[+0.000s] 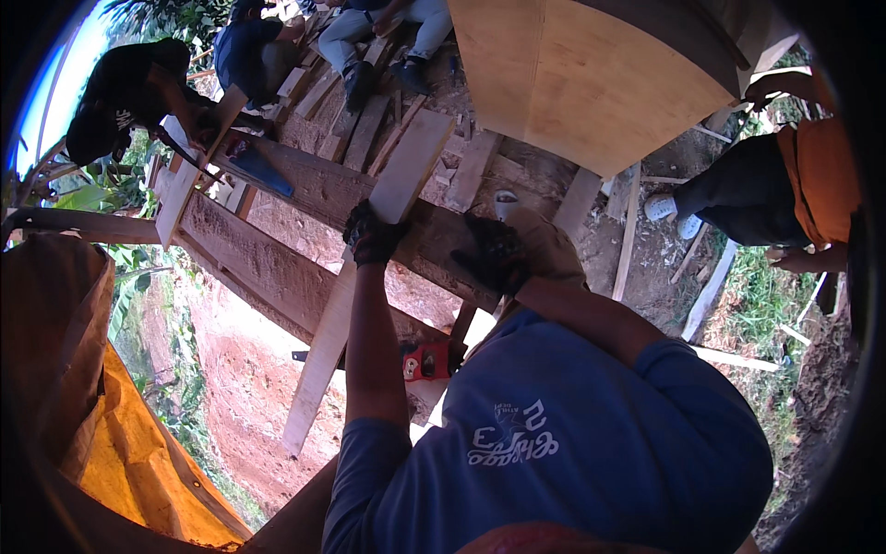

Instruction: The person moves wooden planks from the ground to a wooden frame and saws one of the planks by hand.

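Note:
A long pale wooden board lies slantwise across two dark rough planks. My left hand, in a dark glove, is closed around the board where it crosses the farther dark plank. To the right, my right hand, also gloved, rests on that same plank near its right end with the fingers apart. Below the nearer dark plank, beside my left forearm, is a handsaw with a red handle; most of its blade is hidden behind the board and my arm.
At far left a person in dark clothes bends over a crosspiece, near a blue saw blade. Other people sit at the back. A large plywood panel stands top right; a person in orange is beyond. Scrap planks litter the ground.

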